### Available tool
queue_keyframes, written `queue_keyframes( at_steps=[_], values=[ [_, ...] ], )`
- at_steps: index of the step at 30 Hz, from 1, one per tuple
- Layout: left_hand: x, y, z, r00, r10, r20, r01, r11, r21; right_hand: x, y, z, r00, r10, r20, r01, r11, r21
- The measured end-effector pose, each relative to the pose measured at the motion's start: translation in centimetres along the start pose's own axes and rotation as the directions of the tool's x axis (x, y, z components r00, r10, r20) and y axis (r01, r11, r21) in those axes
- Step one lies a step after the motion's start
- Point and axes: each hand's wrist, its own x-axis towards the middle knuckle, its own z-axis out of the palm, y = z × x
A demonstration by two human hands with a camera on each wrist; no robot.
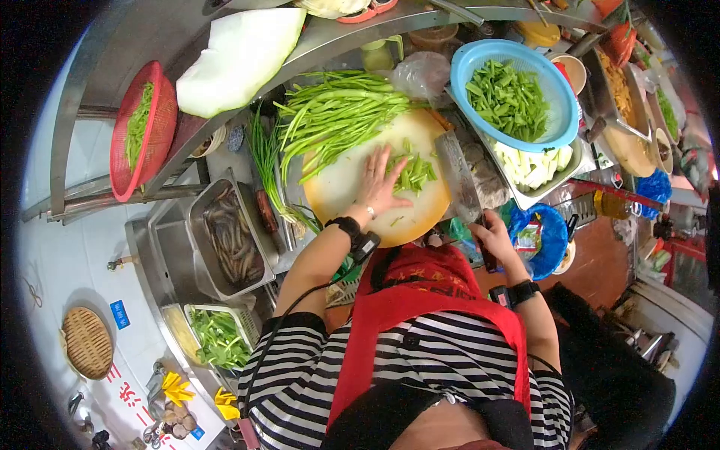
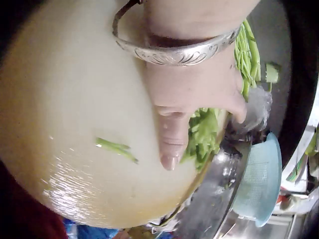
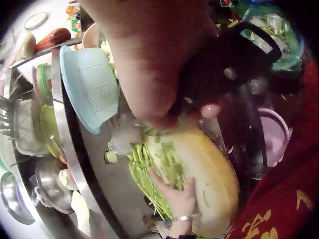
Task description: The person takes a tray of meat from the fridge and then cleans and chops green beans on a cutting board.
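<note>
My left hand presses flat, fingers straight, on the cut green stems in the middle of the round chopping board. They look light, crisp and apt to roll, so best pinned from above. My right hand has its fingers wrapped round the cleaver handle.

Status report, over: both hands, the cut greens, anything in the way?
Left hand flat on cut greens on chopping board. Right hand grips cleaver, blade beside the pile. Long uncut stems crowd board's far side.
</note>
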Motion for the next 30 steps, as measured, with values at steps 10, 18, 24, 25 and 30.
queue_keyframes(
  at_steps=[10, 18, 24, 25, 30],
  values=[
    [2.6, 1.2, 0.9, 1.000, -0.014, -0.022, 0.013, 0.999, -0.053, -0.3, -0.2, 0.8, 0.998, -0.032, -0.055, 0.035, 0.997, 0.067],
    [1.4, 2.8, 1.1, 0.958, -0.155, -0.242, 0.141, 0.987, -0.076, 0.5, 1.4, 0.5, 0.996, -0.002, 0.084, -0.011, 0.988, 0.152],
    [4.4, 5.3, 4.1, 0.901, -0.222, -0.373, 0.126, 0.957, -0.263, 1.9, 1.6, 4.3, 0.976, -0.006, 0.218, -0.043, 0.975, 0.220],
    [4.6, 5.6, 4.4, 0.876, -0.243, -0.417, 0.117, 0.945, -0.306, 2.1, 1.6, 4.9, 0.971, -0.022, 0.237, -0.027, 0.979, 0.200],
    [5.7, 7.2, 2.0, 0.750, -0.362, -0.555, 0.103, 0.891, -0.441, 1.3, -1.4, 5.4, 0.979, -0.071, 0.191, 0.048, 0.991, 0.122]
  ],
)
